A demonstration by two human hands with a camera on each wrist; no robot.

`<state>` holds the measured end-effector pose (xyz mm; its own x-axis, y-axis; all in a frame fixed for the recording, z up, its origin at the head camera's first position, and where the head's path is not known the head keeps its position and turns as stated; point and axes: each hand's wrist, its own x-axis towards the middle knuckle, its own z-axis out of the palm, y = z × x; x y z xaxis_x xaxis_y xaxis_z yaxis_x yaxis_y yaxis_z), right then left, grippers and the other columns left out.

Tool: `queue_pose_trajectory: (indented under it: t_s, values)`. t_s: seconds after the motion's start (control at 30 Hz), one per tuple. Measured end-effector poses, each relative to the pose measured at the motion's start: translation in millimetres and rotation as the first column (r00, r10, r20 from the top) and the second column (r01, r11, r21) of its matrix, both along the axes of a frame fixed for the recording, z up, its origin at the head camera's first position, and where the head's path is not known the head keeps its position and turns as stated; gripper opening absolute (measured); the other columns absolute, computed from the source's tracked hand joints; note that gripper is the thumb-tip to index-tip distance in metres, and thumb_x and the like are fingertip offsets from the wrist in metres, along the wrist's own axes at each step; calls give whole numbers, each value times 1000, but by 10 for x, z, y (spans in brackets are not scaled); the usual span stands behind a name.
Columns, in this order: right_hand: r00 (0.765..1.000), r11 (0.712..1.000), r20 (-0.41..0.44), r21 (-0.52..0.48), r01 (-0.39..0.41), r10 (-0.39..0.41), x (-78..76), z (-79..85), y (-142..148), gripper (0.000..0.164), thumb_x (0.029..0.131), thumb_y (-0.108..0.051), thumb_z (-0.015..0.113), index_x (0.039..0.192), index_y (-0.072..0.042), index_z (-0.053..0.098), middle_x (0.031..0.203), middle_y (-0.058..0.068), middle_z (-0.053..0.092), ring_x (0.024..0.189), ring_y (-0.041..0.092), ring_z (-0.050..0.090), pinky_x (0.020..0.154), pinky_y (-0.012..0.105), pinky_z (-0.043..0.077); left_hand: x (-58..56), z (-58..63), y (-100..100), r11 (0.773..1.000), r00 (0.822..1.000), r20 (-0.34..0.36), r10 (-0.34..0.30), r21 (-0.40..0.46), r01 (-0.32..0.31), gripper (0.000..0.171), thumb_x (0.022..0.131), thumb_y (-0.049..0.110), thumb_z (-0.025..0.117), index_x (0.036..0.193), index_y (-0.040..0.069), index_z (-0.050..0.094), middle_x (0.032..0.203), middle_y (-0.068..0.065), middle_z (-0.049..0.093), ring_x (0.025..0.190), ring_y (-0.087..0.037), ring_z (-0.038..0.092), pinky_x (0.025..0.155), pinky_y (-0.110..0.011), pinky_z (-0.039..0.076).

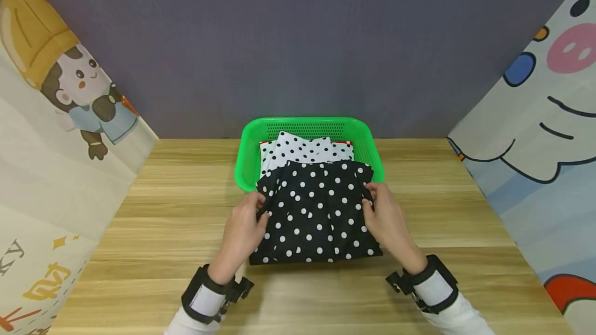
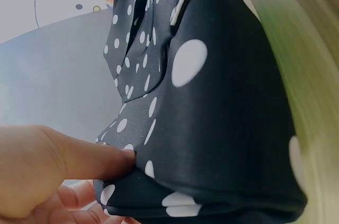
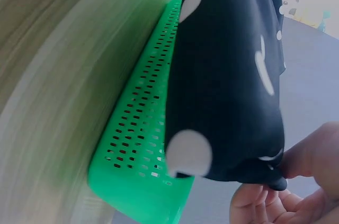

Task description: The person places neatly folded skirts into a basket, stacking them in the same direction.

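Note:
A folded black cloth with white polka dots (image 1: 318, 211) is held up by its two sides, overlapping the front of a green perforated basket (image 1: 379, 167). My left hand (image 1: 244, 226) pinches the cloth's left edge between thumb and fingers. At the right edge, my right hand (image 1: 386, 216) pinches it the same way. In the right wrist view the cloth (image 3: 228, 75) hangs beside the basket's slotted wall (image 3: 137, 123). Inside the basket lie white cloths with black dots (image 1: 302, 149), partly covered by the black one; a red edge shows on one.
The basket stands at the back of a wooden table (image 1: 186, 211), against a grey wall (image 1: 298, 40). Cartoon-printed panels rise on the left (image 1: 70, 143) and right (image 1: 535, 143). Each wrist wears a black strap (image 1: 205, 296) with a small mount.

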<state>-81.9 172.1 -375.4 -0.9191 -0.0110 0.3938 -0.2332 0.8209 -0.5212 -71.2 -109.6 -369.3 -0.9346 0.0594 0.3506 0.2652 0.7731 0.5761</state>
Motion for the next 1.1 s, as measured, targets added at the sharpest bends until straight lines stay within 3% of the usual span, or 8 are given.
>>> queue_pose_trajectory:
  t_s: [0.23,0.57,0.9,1.1]
  values:
    - [999,1000,41,-17,-9,10,-120,79,4,31,84,0,56,114,6,47,89,15,52,66,23,47,52,30,37,-115,87,3,1000,1000,7,-4,5,4,27,72,-3,70,95,2,58,87,-12,62,78,-26,60,63,-38,50]
    - [996,998,67,-2,-58,58,-323,158,30,30,87,-3,54,115,6,48,84,13,50,63,22,48,51,30,38,-303,161,13,1000,996,89,-16,18,14,23,76,-1,67,98,2,58,91,-12,61,80,-26,58,64,-35,49]
    - [995,997,69,0,-75,75,-536,212,36,31,87,-3,53,115,6,46,80,12,51,62,22,49,51,30,38,-551,241,6,1000,994,106,-25,-1,25,23,78,1,65,100,1,57,94,-15,61,86,-28,58,71,-40,49]
    - [995,998,77,9,-56,56,-676,237,52,31,87,-3,52,116,6,46,88,18,54,68,26,52,55,36,42,-708,293,28,999,996,84,-37,-31,40,23,77,1,65,99,0,58,89,-14,61,81,-27,58,69,-40,49]
